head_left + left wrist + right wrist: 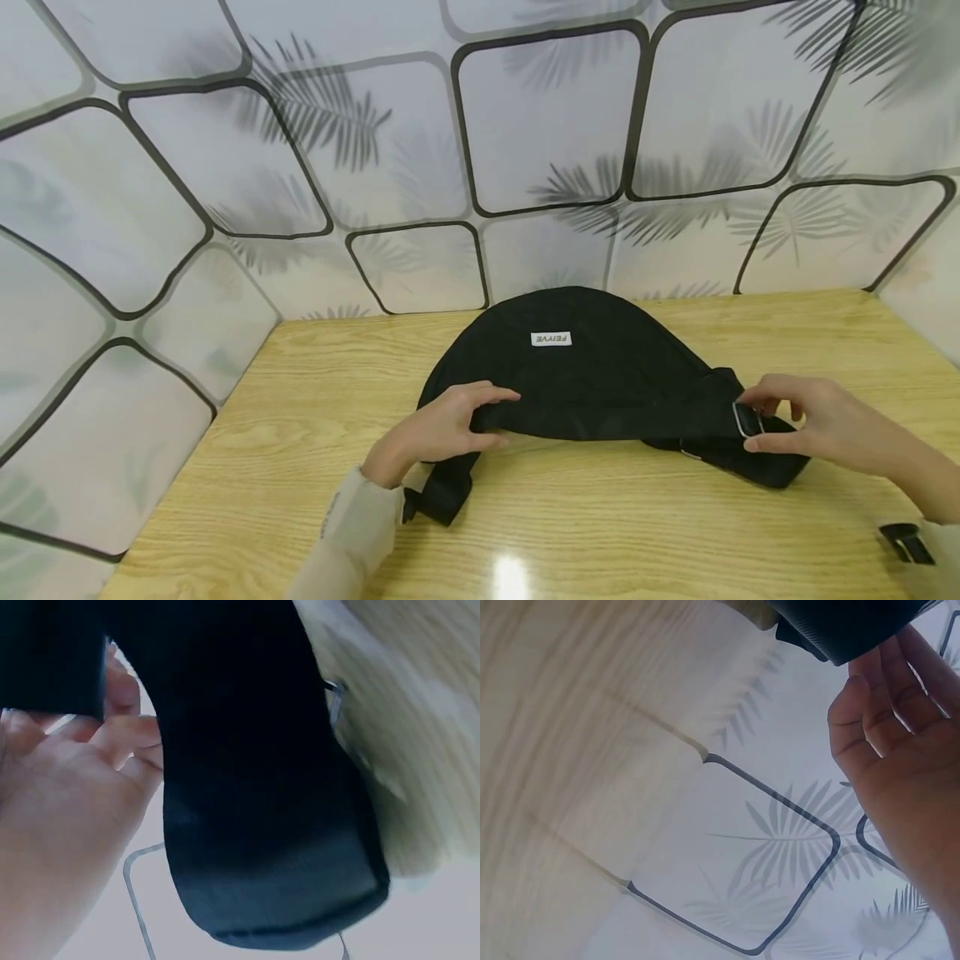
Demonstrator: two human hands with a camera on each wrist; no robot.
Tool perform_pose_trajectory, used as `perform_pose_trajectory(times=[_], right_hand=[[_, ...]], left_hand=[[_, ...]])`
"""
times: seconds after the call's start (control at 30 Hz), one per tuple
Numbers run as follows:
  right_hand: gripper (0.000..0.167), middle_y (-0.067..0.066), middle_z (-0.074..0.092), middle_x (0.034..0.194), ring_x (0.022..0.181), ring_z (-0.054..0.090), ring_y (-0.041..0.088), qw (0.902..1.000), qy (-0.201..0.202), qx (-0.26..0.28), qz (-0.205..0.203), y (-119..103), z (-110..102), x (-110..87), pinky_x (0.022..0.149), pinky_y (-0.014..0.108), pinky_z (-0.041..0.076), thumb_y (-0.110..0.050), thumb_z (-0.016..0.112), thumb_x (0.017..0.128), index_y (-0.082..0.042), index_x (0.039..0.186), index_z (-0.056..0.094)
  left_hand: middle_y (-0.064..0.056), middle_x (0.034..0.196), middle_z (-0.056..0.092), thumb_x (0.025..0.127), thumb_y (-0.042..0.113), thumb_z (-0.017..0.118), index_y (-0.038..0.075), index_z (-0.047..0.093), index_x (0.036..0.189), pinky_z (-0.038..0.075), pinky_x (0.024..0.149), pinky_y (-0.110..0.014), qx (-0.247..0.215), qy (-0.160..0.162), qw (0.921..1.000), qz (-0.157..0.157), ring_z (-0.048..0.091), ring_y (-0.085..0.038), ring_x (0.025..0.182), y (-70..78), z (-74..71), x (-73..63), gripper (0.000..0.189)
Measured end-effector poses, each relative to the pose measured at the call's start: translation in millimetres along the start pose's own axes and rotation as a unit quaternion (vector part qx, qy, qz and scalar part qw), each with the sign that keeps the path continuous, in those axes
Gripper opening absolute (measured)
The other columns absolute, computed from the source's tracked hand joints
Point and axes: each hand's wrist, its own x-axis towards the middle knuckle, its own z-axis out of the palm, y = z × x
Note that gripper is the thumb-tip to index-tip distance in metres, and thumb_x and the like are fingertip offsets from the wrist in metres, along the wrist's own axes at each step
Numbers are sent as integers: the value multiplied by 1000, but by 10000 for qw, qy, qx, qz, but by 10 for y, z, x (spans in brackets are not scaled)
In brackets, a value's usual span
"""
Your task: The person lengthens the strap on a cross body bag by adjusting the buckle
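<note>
A black half-moon bag (577, 379) with a small white label (551, 339) lies on the table, its rounded edge toward the wall. My left hand (446, 421) holds the bag's near left corner between thumb and fingers. A short black strap (450, 492) hangs below that hand. On the right, my right hand (825, 421) pinches the strap at a metal-framed buckle (747, 419). More folded strap (768, 471) lies under it. The left wrist view has the dark bag (262, 787) covering part of the left fingers. Black webbing (855, 626) meets the right fingertips in the right wrist view.
The wood-grain table (600, 517) runs back to a wall (547, 125) covered with leaf-and-frame patterned sheeting. The same covering (67, 333) rises along the table's left side. A black buckle (907, 543) sits by the right sleeve.
</note>
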Motion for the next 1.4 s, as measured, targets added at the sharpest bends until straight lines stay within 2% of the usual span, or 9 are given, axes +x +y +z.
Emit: perform_pose_trajectory(times=[0.07,0.3,0.43,0.7,0.87,1.0,1.13,1.23,1.4], right_hand=[[43,-22,57,88,76,50,-1,9999,-92,-120,30,12,2,-13,55,25,37,-14,94,68,-11,104,71],[39,-19,61,93,78,51,-1,9987,-411,-114,267,-21,-47,-50,57,27,39,-16,91,74,-9,107,71],[29,-16,64,93,77,52,-2,9996,-159,-184,146,-38,-59,-60,58,27,43,-12,87,78,-11,103,72],[20,-21,65,93,77,58,-3,9977,162,-241,-616,43,-36,-72,60,21,48,2,78,84,-12,96,72],[20,-19,66,92,78,59,-3,9967,41,-287,-763,94,-34,-92,60,19,48,10,71,88,-7,98,71],[22,-16,66,91,76,60,-1,9964,-692,-381,-292,93,-35,-109,59,25,51,13,66,91,-7,99,72],[20,0,71,98,83,68,16,9882,-1400,-446,427,101,-67,-107,66,32,55,12,62,93,-1,103,72],[20,7,72,101,87,69,28,9846,-1512,-538,695,141,-106,-114,69,35,56,14,61,92,3,104,72],[25,-1,71,94,83,68,21,9843,-1508,-679,624,232,-169,-134,67,32,55,16,60,90,-4,96,74]], left_hand=[[-15,140,55,95,16,74,2,51,146,47,101,-43,-143,-143,9997,-165,55,-31,125,-10,4,-30,58],[-4,106,67,98,18,71,-4,54,142,53,77,-29,-677,-293,9973,-20,61,-10,88,-72,-35,-146,52],[-4,105,68,102,15,64,-6,60,135,54,80,-30,-785,-323,9964,25,64,-10,91,-110,-66,-239,39],[-5,107,71,102,7,61,-6,66,125,54,81,-27,-398,-405,9984,27,66,-11,95,-151,-62,-425,26],[-4,107,71,102,8,62,-2,71,116,54,82,-26,-80,-450,9989,53,66,-9,94,-145,-42,-512,19],[-1,103,72,103,13,62,3,75,110,53,78,-26,-25,-443,9989,-130,64,-5,87,-160,-54,-585,18],[4,97,71,103,13,62,6,76,105,51,72,-26,255,-372,9983,-364,58,-1,78,-210,-89,-643,15],[5,95,71,102,14,63,7,76,103,52,72,-27,519,-260,9972,-469,59,-3,79,-258,-111,-668,15],[4,97,72,101,16,64,7,76,104,53,74,-30,891,-175,9929,-771,65,-9,84,-320,-157,-705,15]])
